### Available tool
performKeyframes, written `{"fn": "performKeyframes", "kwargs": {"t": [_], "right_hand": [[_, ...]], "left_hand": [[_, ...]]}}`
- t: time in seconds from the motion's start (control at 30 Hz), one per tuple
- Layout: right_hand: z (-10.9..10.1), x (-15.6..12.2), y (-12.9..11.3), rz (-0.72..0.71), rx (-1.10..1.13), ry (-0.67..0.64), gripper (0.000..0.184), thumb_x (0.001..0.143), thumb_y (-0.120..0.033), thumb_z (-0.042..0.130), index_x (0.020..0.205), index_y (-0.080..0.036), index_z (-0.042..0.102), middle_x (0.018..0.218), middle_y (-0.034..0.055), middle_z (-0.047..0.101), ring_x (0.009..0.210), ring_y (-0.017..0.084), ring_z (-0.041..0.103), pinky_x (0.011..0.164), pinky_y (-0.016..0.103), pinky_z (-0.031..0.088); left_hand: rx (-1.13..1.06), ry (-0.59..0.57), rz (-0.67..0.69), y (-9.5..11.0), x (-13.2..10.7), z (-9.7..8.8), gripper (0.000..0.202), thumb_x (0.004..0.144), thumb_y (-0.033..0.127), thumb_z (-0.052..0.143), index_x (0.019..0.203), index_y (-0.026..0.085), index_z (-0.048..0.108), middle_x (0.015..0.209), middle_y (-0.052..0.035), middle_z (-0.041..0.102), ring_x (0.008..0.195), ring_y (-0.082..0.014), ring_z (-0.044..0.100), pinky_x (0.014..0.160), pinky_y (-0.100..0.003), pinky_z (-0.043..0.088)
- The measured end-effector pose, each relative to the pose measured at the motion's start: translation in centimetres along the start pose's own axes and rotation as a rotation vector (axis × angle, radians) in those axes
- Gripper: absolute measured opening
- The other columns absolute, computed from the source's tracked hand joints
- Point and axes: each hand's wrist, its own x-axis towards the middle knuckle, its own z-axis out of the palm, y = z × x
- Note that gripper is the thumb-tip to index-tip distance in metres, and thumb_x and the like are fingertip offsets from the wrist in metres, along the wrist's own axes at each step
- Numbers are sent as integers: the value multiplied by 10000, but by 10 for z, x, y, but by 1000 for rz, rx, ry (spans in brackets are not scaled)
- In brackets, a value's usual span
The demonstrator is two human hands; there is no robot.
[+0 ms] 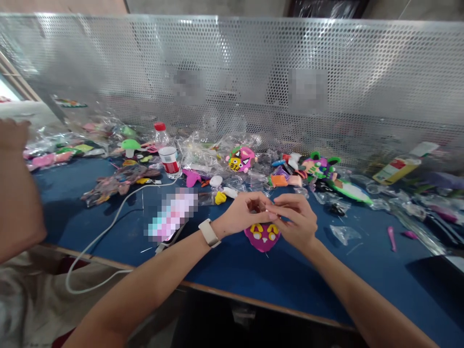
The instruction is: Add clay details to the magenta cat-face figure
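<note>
My left hand (250, 212), with a pale watch band on the wrist, meets my right hand (296, 220) at the fingertips. Both are closed in a pinch around something tiny; a whitish speck shows there, too small to name. Just below them, on the blue table, lies a magenta clay animal face (263, 239) with yellow arched shapes, white round eyes and a small white nose. My fingers cover its upper part.
A phone (172, 215) with a white cable (119, 212) lies left of my forearm. Behind are a red-capped bottle (168, 154), a pink-and-yellow clay face (241, 159), coloured clay and plastic wrappers. Another person's arm (18, 193) reaches in at left. A perforated metal panel (246, 63) stands behind.
</note>
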Motion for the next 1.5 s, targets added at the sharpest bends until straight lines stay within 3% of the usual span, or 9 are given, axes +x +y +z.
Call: {"fn": "performKeyframes", "kwargs": {"t": [0.13, 0.3, 0.6, 0.8, 0.97, 1.07, 1.3, 1.5], "right_hand": [[0, 1, -3, 16, 0, 53, 180, 920, -168, 778, 1033, -305, 807, 995, 51, 688, 804, 166, 700, 609, 285, 640], [0, 2, -4, 22, 7, 55, 249, 894, -132, 793, 1074, -303, 807, 1011, 53, 683, 817, 168, 695, 603, 281, 631], [0, 1, -1, 9, -38, 79, 255, 883, -152, 821, 1081, -312, 804, 1013, 50, 702, 808, 171, 701, 610, 296, 634], [0, 4, -4, -1, -35, 81, 241, 904, -149, 800, 1096, -294, 792, 999, 54, 696, 808, 171, 699, 624, 298, 643], [-1, 3, -4, -12, -47, 42, 299, 902, -137, 795, 1140, -318, 785, 1003, 43, 707, 783, 161, 704, 609, 282, 639], [-1, 2, -4, -16, -28, 15, 289, 908, -145, 793, 1145, -311, 783, 1017, 43, 712, 798, 159, 706, 620, 274, 635], [-3, 6, -4, 8, -28, 36, 211, 916, -187, 793, 1095, -298, 785, 991, 43, 732, 787, 173, 714, 654, 309, 630], [-6, 4, 2, -32, -52, -57, 247, 955, -196, 743, 1161, -328, 778, 1047, 37, 772, 855, 180, 757, 743, 325, 657]], "left_hand": [[-77, -72, 15, 3, -1, 1, 346, 816, 470, 875, 895, 150, 770, 901, -44, 662, 822, -142, 603, 763, -284, 487], [-199, -82, 5, 4, -2, -1, 294, 848, 454, 854, 916, 170, 820, 943, -47, 647, 860, -140, 615, 796, -286, 502], [-104, 21, 52, -3, 1, -3, 268, 782, 391, 915, 859, 169, 787, 860, -11, 637, 746, -97, 566, 686, -243, 458], [-59, -18, 35, 3, 1, -3, 293, 841, 446, 858, 907, 166, 807, 894, -35, 652, 781, -117, 580, 703, -259, 473], [-53, 38, 40, -1, 2, -5, 286, 769, 398, 920, 833, 163, 770, 827, -7, 640, 728, -97, 554, 670, -238, 446], [-45, 10, 16, -3, 2, -7, 291, 744, 378, 939, 827, 162, 761, 812, -2, 640, 727, -97, 550, 668, -237, 438], [-120, -70, 21, -3, 1, -7, 245, 917, 424, 790, 900, 180, 809, 930, -31, 671, 710, -83, 548, 676, -249, 452], [-99, -16, 1, -3, 3, -6, 283, 812, 421, 888, 843, 165, 773, 839, -16, 667, 775, -115, 604, 742, -267, 501]]}}
